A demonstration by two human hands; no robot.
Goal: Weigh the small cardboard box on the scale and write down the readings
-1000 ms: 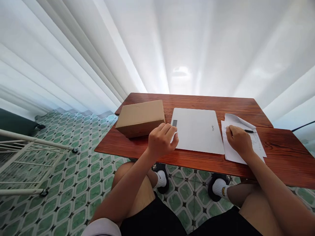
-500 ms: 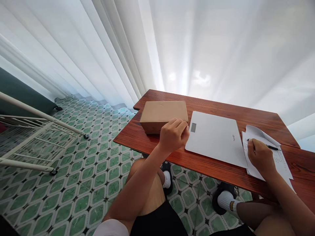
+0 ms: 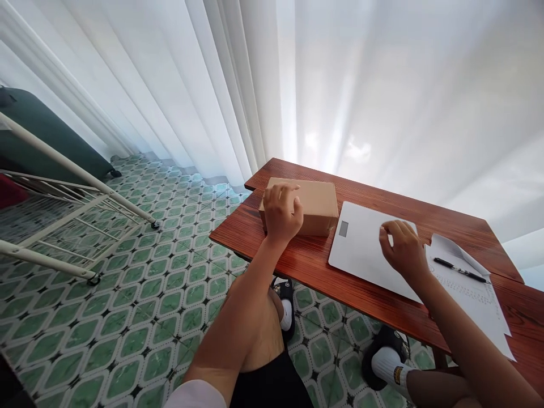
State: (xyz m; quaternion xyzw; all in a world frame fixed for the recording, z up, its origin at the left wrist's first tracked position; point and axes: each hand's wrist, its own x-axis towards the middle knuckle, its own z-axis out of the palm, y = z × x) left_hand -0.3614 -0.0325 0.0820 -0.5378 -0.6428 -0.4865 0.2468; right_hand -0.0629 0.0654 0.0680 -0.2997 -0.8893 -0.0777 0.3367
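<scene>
Box left of scale
</scene>
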